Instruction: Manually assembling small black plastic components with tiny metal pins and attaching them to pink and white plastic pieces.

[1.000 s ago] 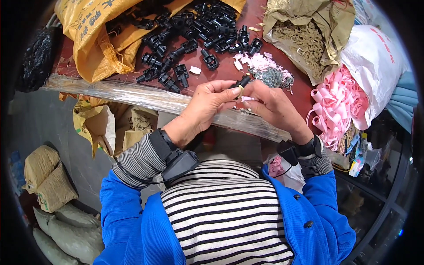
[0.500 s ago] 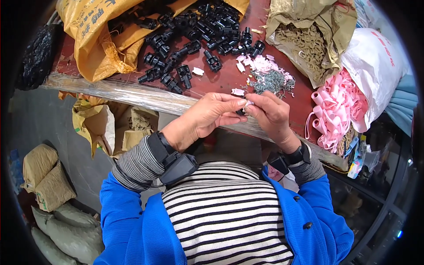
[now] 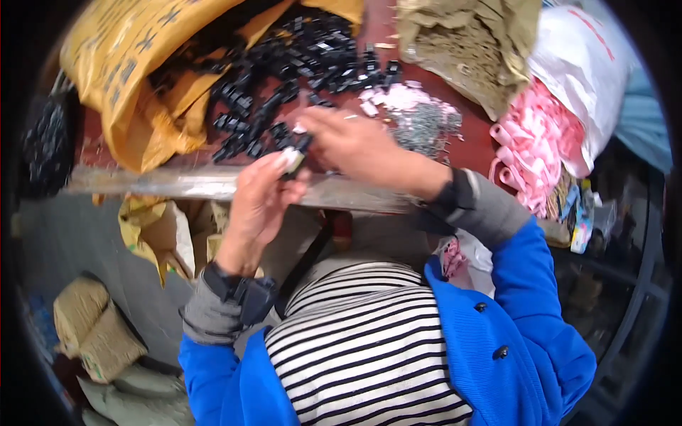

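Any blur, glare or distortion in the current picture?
Head view: the left hand, right hand and held black part look smeared; head view: small glints on the heaped black parts; head view: round fisheye image, corners black.

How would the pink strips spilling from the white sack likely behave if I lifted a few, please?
The pink strips are probably floppy, since they curl and droop in loops. Being thin and ribbon-like, they look light. Some may tangle, as they overlap in a heap.
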Demonstrator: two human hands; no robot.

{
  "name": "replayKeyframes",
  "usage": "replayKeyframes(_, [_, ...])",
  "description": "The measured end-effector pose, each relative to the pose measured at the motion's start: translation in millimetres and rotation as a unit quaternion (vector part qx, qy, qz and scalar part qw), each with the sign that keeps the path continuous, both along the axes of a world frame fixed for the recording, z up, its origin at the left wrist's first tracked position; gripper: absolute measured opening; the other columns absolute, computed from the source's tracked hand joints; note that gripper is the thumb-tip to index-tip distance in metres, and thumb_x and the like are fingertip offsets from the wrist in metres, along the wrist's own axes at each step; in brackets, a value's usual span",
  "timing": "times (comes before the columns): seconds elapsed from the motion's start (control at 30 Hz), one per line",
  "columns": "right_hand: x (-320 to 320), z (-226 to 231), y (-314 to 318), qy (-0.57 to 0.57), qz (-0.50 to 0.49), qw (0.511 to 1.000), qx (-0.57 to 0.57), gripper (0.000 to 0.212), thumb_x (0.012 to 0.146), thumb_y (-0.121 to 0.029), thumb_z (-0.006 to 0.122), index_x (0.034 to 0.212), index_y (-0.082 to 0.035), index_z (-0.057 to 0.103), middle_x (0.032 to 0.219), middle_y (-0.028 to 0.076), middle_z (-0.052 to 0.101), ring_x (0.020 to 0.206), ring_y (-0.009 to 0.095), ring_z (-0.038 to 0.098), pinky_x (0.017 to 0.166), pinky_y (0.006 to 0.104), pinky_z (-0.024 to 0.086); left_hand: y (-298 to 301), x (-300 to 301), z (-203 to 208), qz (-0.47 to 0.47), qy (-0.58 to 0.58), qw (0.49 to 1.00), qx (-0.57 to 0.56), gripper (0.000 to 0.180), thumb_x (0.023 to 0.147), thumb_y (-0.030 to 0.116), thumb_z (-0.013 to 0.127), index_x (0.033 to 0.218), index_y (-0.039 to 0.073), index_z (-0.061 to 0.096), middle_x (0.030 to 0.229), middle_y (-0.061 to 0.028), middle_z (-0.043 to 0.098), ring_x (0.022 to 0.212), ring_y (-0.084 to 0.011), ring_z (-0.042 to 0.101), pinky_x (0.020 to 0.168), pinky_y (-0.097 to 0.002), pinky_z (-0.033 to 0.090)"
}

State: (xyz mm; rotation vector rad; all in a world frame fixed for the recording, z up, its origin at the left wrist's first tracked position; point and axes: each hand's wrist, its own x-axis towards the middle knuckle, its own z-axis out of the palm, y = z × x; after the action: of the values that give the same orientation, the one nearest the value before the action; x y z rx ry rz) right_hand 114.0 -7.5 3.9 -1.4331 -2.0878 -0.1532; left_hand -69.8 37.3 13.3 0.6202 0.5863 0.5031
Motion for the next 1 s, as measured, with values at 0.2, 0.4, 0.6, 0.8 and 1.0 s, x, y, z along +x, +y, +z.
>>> replayKeyframes(0.2, [18,-10,-11,-0.170,0.060,0.980,-0.085,0.034,0.065,-0.014,0.052,0.098,-0.003,0.055,0.099,0.008,0.050,0.077,0.022,0.050,0.066,0.0331,0.043,-2,-9,-3,0.010,0.013,1.000,-0.014,0.025,0.083,0.020,0.051,0.098,-0.001,0.050,0.081,-0.0111,0.059,0.062,-0.0106,0.057,0.054,-0.0170,0.048])
replayKeyframes(0.4, [89,7,-76,-0.094,-0.044,0.994,-0.032,0.023,0.066,-0.008,0.054,0.089,-0.006,0.056,0.093,0.008,0.055,0.076,0.022,0.054,0.068,0.0326,0.043,-13,28,7,-0.048,0.034,0.998,-0.024,0.024,0.082,0.018,0.053,0.098,0.000,0.050,0.083,-0.0118,0.059,0.067,-0.0113,0.059,0.058,-0.0170,0.050])
replayKeyframes(0.6, [161,35,-200,-0.116,-0.404,0.892,-0.166,0.016,0.070,-0.011,0.057,0.084,-0.005,0.056,0.088,0.009,0.056,0.079,0.026,0.055,0.072,0.0342,0.042,-21,53,0,-0.093,0.048,0.994,-0.014,0.025,0.082,0.015,0.053,0.100,-0.002,0.050,0.086,-0.0132,0.060,0.071,-0.0131,0.060,0.060,-0.0173,0.050])
replayKeyframes(0.8, [192,18,-241,-0.161,-0.439,0.857,-0.218,0.030,0.068,-0.015,0.059,0.096,-0.005,0.054,0.101,0.010,0.051,0.096,0.027,0.047,0.082,0.0398,0.033,-39,91,8,-0.143,0.064,0.988,-0.006,0.025,0.082,0.012,0.053,0.103,-0.003,0.050,0.086,-0.0113,0.059,0.071,-0.0133,0.060,0.061,-0.0179,0.050])
replayKeyframes(1.0, [178,30,-219,-0.106,-0.368,0.889,-0.251,0.036,0.067,-0.015,0.059,0.101,-0.004,0.052,0.103,0.010,0.050,0.098,0.029,0.045,0.086,0.0393,0.031,-49,104,5,-0.158,0.058,0.986,-0.011,0.025,0.082,0.010,0.053,0.103,-0.003,0.050,0.087,-0.0083,0.058,0.070,-0.0130,0.059,0.061,-0.0185,0.050])
